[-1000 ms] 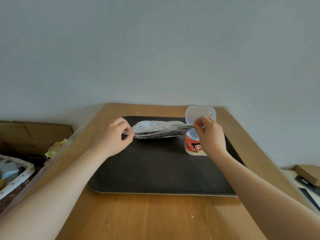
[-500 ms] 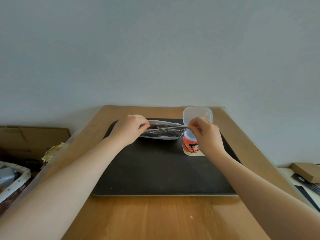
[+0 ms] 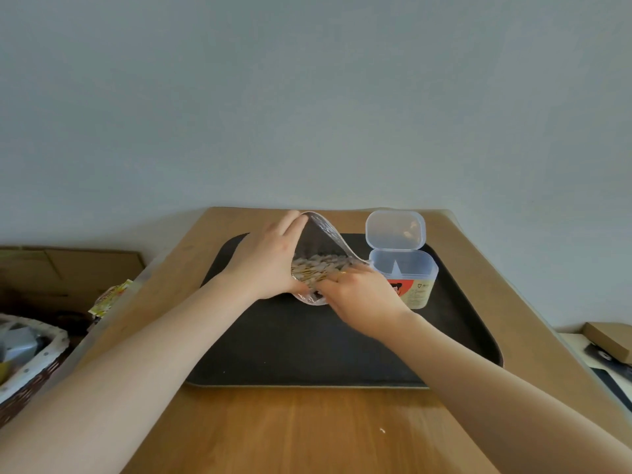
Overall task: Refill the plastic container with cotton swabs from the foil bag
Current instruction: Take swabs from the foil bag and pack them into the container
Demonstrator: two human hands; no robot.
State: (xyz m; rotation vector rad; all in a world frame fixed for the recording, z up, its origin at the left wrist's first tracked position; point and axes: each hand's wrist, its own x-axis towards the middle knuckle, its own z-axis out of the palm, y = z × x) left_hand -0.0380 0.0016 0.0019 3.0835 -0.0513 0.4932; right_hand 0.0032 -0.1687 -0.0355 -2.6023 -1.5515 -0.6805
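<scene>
The silver foil bag (image 3: 325, 235) stands on the black tray (image 3: 307, 343) with its mouth pulled wide open, and a heap of cotton swabs (image 3: 318, 268) shows inside. My left hand (image 3: 268, 260) grips the bag's left side, fingers over the top edge and thumb at the bottom edge. My right hand (image 3: 360, 297) is at the mouth's right corner. Its fingers curl in among the swabs and the fingertips are partly hidden. Just right of the bag stands the clear plastic container (image 3: 408, 273) with an orange label, its hinged lid (image 3: 395, 230) raised open.
The tray lies on a wooden table (image 3: 290, 432) against a plain wall. A wicker basket (image 3: 30, 357), a cardboard box (image 3: 68, 271) and a yellow packet (image 3: 111, 297) sit off the left edge. A small brown box (image 3: 608, 340) lies off the right edge.
The bag's mouth went from nearly flat to wide open. My left hand shifted onto the bag's left side, and my right hand dropped from the bag's right end into the mouth.
</scene>
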